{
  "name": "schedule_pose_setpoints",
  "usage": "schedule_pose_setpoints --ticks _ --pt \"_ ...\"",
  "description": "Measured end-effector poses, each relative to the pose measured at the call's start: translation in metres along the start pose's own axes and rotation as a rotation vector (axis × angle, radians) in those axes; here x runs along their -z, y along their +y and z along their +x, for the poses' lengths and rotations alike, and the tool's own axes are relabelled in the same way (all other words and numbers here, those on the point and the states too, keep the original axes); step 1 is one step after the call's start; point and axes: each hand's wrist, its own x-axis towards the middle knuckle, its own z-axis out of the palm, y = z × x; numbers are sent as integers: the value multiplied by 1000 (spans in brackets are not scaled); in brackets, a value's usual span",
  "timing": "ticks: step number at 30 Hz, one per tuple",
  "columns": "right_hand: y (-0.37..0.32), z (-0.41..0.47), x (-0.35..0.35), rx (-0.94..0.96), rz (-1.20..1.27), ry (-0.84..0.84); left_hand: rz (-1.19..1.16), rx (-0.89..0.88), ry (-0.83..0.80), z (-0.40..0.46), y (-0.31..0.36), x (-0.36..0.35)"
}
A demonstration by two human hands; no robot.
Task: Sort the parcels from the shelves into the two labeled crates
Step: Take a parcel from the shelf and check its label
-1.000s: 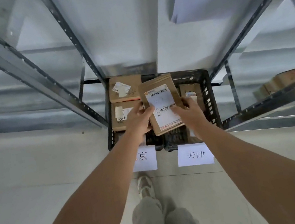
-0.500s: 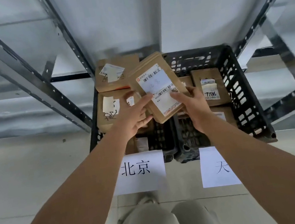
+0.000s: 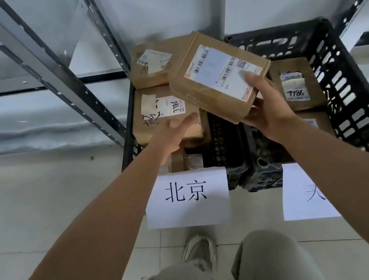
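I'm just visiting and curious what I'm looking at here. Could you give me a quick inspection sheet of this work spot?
Surface: pale tiled floor; both crates stand on it.
Job's things: held parcel, printed label up, above the gap between the crates. Left crate, sign 北京, holds several brown parcels. Right crate, its sign partly hidden by the arm, holds a parcel marked T786.
Clutter: nothing seen.
Hands: right hand grips the held parcel's near corner, thumb on the label; left hand open, off the parcel.
Cables: nothing seen.
Surroundings: grey metal shelf uprights, white wall.
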Motion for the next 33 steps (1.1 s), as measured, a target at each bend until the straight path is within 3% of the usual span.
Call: schedule_pose_setpoints --ticks 3,6,15,21,33 --pt "3 -3 13 -14 -49 -5 609 46 19 12 -37 15" --pt "5 -8 21 -15 -51 -23 942 190 38 28 -63 15" --pt "11 -7 38 -46 -25 -43 901 405 82 55 -74 -3" --pt "18 -7 47 -64 3 -4 848 395 167 61 -79 -13" --pt "15 -8 51 -80 -12 53 776 424 88 63 -60 -15"
